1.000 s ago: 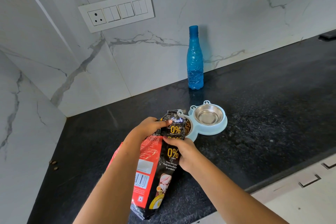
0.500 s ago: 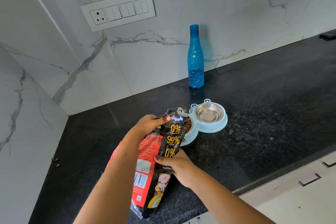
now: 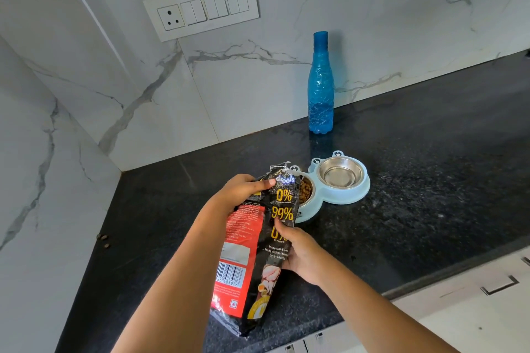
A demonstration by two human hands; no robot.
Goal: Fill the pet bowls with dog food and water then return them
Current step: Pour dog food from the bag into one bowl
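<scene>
A black and red dog food bag (image 3: 258,241) stands almost upright on the dark counter, its top beside the pet bowls. My left hand (image 3: 239,192) grips the bag near its top and my right hand (image 3: 299,255) holds its side lower down. The light blue double bowl stand (image 3: 348,198) sits just behind the bag. Its left steel bowl (image 3: 306,190) holds brown kibble and is partly hidden by the bag. The right steel bowl (image 3: 341,173) looks empty. A blue water bottle (image 3: 320,86) stands capped against the marble wall behind the bowls.
The black stone counter (image 3: 430,180) runs right and ends at a front edge above white drawers (image 3: 473,304). Marble walls close the corner at left and behind. A switch panel (image 3: 200,8) is on the wall. A few kibble pieces (image 3: 103,241) lie by the left wall.
The bag has come more upright and away from the left bowl. My right hand slid lower down the bag's side. My left hand kept its grip near the top.
</scene>
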